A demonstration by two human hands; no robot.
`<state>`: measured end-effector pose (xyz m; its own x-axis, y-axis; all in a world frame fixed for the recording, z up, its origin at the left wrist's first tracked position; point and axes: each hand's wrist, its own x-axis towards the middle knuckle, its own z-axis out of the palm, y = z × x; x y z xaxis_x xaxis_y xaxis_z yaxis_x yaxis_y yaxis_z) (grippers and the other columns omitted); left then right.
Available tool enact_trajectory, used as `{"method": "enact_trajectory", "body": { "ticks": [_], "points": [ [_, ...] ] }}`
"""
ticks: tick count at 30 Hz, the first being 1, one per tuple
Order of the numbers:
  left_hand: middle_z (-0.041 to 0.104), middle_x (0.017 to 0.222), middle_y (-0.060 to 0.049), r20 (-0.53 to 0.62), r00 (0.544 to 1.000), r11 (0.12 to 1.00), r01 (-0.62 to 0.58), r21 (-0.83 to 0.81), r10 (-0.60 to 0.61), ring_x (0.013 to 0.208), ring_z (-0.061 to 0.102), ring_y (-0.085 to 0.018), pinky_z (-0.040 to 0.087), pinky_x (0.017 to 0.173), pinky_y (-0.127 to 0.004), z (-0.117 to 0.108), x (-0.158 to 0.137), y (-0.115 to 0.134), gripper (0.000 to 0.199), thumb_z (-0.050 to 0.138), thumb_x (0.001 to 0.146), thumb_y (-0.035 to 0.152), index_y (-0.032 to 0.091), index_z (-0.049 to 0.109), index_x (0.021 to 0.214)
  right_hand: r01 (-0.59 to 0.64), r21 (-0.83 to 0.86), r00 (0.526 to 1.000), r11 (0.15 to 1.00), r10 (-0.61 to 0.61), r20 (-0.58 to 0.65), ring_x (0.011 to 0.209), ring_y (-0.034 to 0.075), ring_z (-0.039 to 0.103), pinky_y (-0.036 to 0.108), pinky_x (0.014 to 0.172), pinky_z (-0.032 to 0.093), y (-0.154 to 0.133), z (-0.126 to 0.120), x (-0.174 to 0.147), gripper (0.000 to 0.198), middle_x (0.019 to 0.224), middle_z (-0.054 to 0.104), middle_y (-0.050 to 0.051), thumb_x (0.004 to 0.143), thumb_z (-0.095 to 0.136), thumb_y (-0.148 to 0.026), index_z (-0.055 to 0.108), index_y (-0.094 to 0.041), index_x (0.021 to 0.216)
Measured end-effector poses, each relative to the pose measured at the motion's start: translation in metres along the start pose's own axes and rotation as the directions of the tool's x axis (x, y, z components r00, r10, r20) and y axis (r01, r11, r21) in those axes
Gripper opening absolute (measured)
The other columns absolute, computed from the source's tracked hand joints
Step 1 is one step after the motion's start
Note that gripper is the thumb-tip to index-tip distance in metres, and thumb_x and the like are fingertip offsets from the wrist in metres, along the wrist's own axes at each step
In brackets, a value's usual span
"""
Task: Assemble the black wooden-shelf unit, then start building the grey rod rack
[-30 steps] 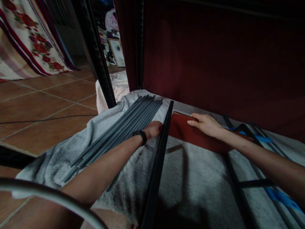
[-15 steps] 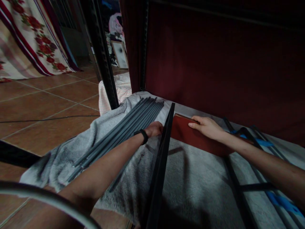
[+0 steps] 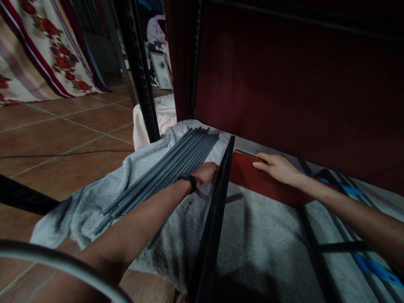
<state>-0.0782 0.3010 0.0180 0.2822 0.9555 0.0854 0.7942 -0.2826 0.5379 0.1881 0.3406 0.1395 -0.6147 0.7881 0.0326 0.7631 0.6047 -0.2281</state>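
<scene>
My right hand [image 3: 279, 168] grips the upper edge of a flat reddish-brown board [image 3: 261, 181], its thumb on the near face. The board stands on its long edge, its left end at a long dark metal bar [image 3: 216, 214]. On the bar's left side, my left hand [image 3: 205, 171] is closed with the fingers curled against it. The bar hides the fingertips and whatever they hold. A black band [image 3: 188, 182] circles the left wrist. Just beyond that hand lies a bundle of thin grey rods [image 3: 170, 168].
A grey blanket [image 3: 261, 240] covers the work surface. Dark frame pieces with blue tape [image 3: 375, 269] lie at the right. A black slotted upright [image 3: 139, 71] rises at the left, and a maroon cloth [image 3: 284, 84] hangs behind. A pale curved tube [image 3: 59, 259] crosses the lower left.
The view has shifted slightly. Both hands keep nearly the same places on the bar and the board.
</scene>
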Motion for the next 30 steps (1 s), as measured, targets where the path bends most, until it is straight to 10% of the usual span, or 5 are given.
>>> {"method": "enact_trajectory", "body": {
  "ticks": [30],
  "points": [
    [0.068, 0.102, -0.011, -0.072, 0.993, 0.985, -0.076, 0.157, 0.088, 0.094, 0.063, -0.021, 0.046, 0.080, -0.028, 0.016, -0.008, -0.013, 0.023, 0.049, 0.088, 0.015, 0.016, 0.071, 0.097, 0.013, 0.003, 1.000, 1.000, -0.013, 0.020, 0.095, 0.026, 0.069, 0.034, 0.079, 0.054, 0.018, 0.000, -0.006, 0.040, 0.109, 0.073, 0.008, 0.093, 0.049, -0.056, 0.063, -0.023, 0.111]
  ]
}}
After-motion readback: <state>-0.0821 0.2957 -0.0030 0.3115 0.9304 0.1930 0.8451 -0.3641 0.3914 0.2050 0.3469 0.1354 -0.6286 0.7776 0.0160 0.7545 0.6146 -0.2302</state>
